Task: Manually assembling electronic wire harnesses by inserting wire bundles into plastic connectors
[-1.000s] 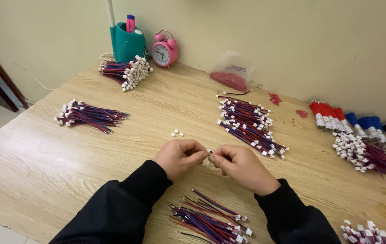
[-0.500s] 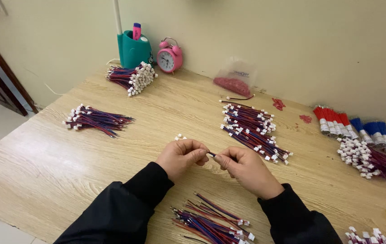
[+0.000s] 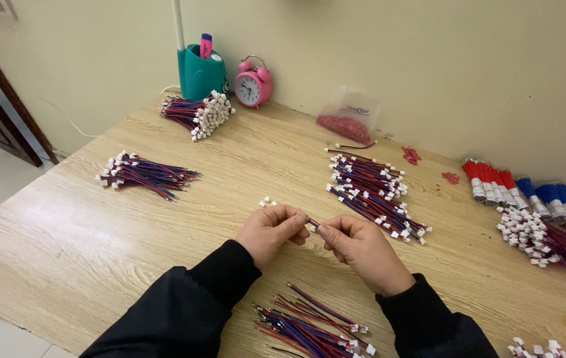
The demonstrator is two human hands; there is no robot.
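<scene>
My left hand (image 3: 271,232) and my right hand (image 3: 362,252) meet above the wooden table (image 3: 64,245), both in black sleeves. Between their fingertips they pinch a short red and blue wire (image 3: 312,224) with a small white connector at its end. Two loose white connectors (image 3: 267,201) lie on the table just beyond my left hand. A loose pile of red and blue wires (image 3: 309,325) lies near the table's front edge between my forearms.
Wire bundles with white connectors lie at the left (image 3: 138,174), back left (image 3: 198,114), centre right (image 3: 370,191) and right (image 3: 540,237). A teal pen holder (image 3: 199,71), pink alarm clock (image 3: 254,82), plastic bag of red bits (image 3: 346,119) and red and blue bundles (image 3: 521,187) line the wall.
The camera view has shifted slightly. Both hands stay together at the same spot, working the wire between their fingertips.
</scene>
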